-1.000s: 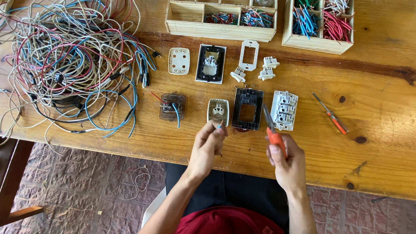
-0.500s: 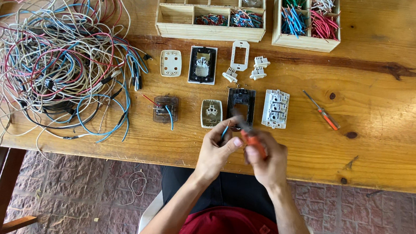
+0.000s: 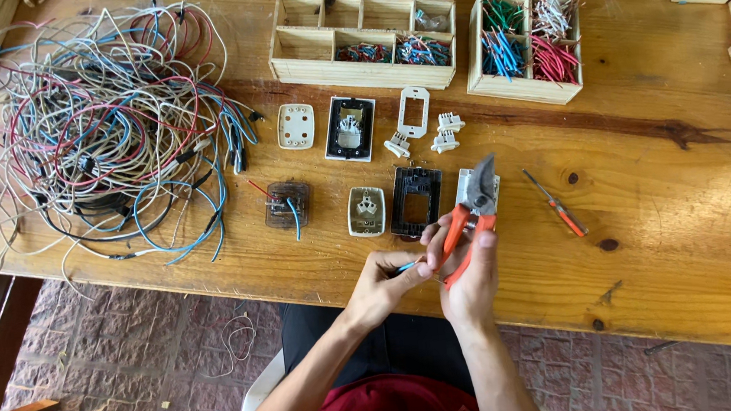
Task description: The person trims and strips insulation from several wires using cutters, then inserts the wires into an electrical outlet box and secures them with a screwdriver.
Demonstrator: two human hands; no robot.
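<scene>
Orange-handled cutters [image 3: 473, 210]: held in the right hand [image 3: 471, 282], fingers wrapped tight round both handles, grey blades pointing away over the table [image 3: 670, 208] edge. Pinched a short blue wire [image 3: 407, 266] between thumb and fingertips of the left hand [image 3: 381, 287], fingers closed on it, just beside the cutter handles and touching the right hand's fingers. Kept both hands at the near edge of the table, over the lap.

Judged the risks thus: could nick a left fingertip, being so close to the handles and blade; could drop the wire to the brick floor, given so small a pinch off the table edge; could knock the grey switch block [image 3: 467, 187] lying right under the blades.

Found no labels or signs. Noted two bare wooden boxes at the far side: a long low one [image 3: 355, 74] with red and blue wire ends in its front cells, and a squarer one [image 3: 523, 89] with green, blue, white and red bundles. Left the wire tangle [image 3: 107, 130] well apart.
</scene>
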